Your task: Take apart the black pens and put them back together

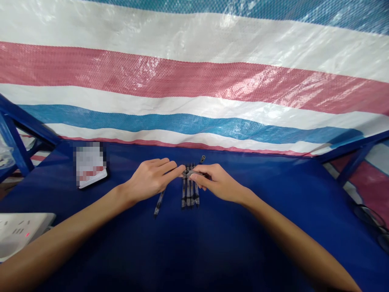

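Several dark pens [189,191] lie side by side on the blue table cloth [212,243] in front of me. My right hand [217,181] rests at their top end, fingers closed in a pinch on a small grey pen cap [192,173]. My left hand [152,177] reaches in from the left, its curled fingertips touching the same cap. One more pen [159,202] lies slanted under my left wrist. A small dark cap [202,158] sits alone just beyond the row.
A phone with a blurred screen [90,165] lies at the back left. A white power strip [18,233] sits at the left edge. A striped red, white and blue tarp [194,81] hangs behind the table. Blue frame legs [15,138] stand at both sides.
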Tool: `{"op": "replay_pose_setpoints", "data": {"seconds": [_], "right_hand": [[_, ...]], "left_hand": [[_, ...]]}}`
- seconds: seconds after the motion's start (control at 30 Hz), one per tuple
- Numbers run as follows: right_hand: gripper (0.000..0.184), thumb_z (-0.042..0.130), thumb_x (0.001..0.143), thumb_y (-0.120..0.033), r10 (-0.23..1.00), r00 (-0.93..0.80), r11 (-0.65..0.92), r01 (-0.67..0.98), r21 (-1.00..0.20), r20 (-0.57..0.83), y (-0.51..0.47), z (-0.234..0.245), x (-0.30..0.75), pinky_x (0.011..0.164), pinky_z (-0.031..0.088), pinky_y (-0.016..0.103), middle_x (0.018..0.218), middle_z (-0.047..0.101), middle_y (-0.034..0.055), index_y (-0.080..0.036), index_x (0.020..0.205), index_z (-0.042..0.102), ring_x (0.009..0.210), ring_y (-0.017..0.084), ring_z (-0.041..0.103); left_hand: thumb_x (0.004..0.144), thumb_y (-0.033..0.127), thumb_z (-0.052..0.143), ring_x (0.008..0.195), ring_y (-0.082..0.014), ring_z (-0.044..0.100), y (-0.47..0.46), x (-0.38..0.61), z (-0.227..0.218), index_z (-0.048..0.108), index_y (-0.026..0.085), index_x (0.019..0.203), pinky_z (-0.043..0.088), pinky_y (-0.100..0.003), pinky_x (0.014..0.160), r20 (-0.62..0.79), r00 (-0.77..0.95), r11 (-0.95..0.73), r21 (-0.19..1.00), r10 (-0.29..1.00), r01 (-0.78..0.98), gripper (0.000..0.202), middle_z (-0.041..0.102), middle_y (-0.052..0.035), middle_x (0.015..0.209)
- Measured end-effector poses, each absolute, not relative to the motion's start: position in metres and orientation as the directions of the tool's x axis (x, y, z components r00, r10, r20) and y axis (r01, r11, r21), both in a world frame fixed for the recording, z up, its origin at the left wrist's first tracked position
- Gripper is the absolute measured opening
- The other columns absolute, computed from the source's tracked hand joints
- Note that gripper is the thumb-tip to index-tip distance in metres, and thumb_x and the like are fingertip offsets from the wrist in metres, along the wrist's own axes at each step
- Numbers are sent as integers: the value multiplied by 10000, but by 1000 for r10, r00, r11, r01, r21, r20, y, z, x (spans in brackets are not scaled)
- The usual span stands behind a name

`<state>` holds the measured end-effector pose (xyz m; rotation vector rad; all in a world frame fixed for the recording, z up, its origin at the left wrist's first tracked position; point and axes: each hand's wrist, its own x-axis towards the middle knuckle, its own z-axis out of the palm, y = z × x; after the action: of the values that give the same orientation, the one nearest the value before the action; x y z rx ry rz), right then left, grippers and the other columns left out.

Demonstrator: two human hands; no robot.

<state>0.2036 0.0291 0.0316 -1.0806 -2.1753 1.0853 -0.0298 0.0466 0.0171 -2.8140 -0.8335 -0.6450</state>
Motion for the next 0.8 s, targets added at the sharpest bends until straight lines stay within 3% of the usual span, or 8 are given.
{"op": "replay_pose_setpoints", "data": {"seconds": [0.13, 0.23, 0.33, 0.47, 0.6, 0.8], "right_hand": [[223, 475, 945, -347, 807, -541, 532, 493, -688, 237, 29, 25, 203, 660, 426, 239, 806, 650, 8, -195, 905, 633, 686, 118, 565], [230, 479, 946, -341, 728, -562, 679, 513, -525, 393, 29, 17, 203, 688, 454, 265, 867, 661, 52, -172, 984, 629, 724, 142, 583], [254, 441, 963, -319, 621, -637, 782, 547, -299, 457, 27, 12, 204, 698, 469, 294, 888, 662, 82, -167, 1054, 622, 762, 169, 596], [285, 401, 979, -302, 516, -743, 837, 544, -66, 427, 26, 12, 203, 613, 438, 307, 768, 651, 64, -183, 941, 658, 665, 167, 568], [301, 405, 984, -293, 445, -785, 861, 508, 35, 431, 26, 15, 201, 538, 367, 297, 660, 614, 37, -185, 851, 653, 564, 140, 500], [341, 363, 1001, -279, 439, -758, 860, 511, 21, 482, 25, 11, 200, 561, 361, 271, 636, 604, 23, -144, 819, 618, 531, 120, 463]], "left_hand": [[963, 233, 336, 721, -127, 609, 45, -28, 18, 641, 193, 1060, 482, -234, 669, 397, 741, -826, 88, 542, 557, 322, 665, -35, 794], [973, 315, 332, 713, -134, 599, 44, -24, 23, 648, 181, 1033, 448, -235, 641, 324, 706, -777, 232, 629, 585, 349, 663, -41, 812], [964, 353, 342, 647, -112, 546, 43, -21, 32, 651, 183, 923, 407, -222, 623, 98, 695, -641, 495, 712, 586, 355, 616, 0, 728], [944, 370, 351, 553, -88, 406, 43, -19, 46, 600, 171, 774, 341, -198, 541, -205, 719, -347, 768, 664, 539, 361, 446, 40, 592], [941, 390, 344, 567, -85, 382, 41, -20, 51, 586, 163, 774, 339, -191, 541, -270, 730, -245, 821, 628, 515, 371, 411, 39, 612], [966, 423, 302, 576, -86, 434, 37, -21, 49, 577, 163, 782, 357, -199, 577, -198, 740, -364, 770, 643, 523, 421, 457, 37, 615]]}}
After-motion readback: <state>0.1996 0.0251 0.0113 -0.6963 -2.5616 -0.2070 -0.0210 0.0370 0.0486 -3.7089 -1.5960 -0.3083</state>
